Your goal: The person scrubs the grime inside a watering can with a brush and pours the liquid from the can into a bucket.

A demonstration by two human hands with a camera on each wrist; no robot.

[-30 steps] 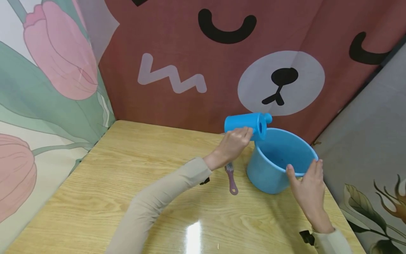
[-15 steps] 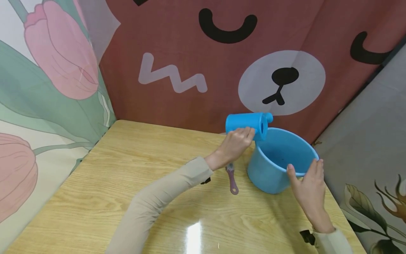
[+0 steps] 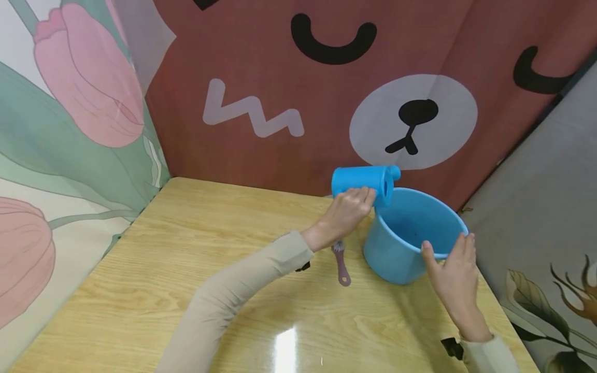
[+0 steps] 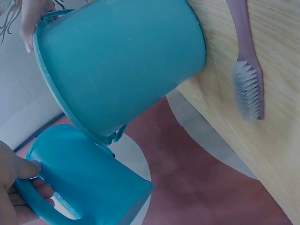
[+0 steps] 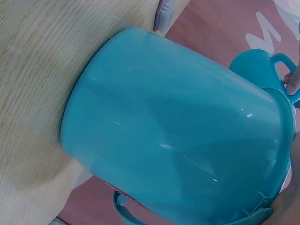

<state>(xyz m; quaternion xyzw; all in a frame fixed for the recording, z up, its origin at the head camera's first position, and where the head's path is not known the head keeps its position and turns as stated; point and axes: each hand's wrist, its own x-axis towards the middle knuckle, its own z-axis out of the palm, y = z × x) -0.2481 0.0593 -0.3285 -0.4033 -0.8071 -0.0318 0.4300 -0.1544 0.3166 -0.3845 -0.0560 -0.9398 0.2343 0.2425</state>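
Observation:
In the head view my left hand (image 3: pixel 347 212) grips the handle of a blue watering can (image 3: pixel 359 178). The can is tipped on its side, its top facing right beside the rim of a blue bucket (image 3: pixel 396 259). The left wrist view shows the fingers curled round the can's handle (image 4: pixel 35 201). My right hand (image 3: pixel 454 285) rests against the bucket's near right rim, thumb and fingers spread and fairly straight. The bucket stands upright on the table. A purple-handled brush (image 3: pixel 342 267) with pale bristles (image 4: pixel 246 89) lies left of the bucket, its head partly hidden by my left wrist.
The wooden table (image 3: pixel 196 269) reaches back to a brown curtain (image 3: pixel 252 155) printed with a bear face. A grey patterned curtain (image 3: pixel 545 207) hangs close on the right, a floral one (image 3: pixel 84 171) on the left. A bucket handle (image 5: pixel 124 211) hangs at its side.
Almost nothing differs. The watering can and left hand have shifted very slightly to the right since a second ago; the right hand and bucket keep their places.

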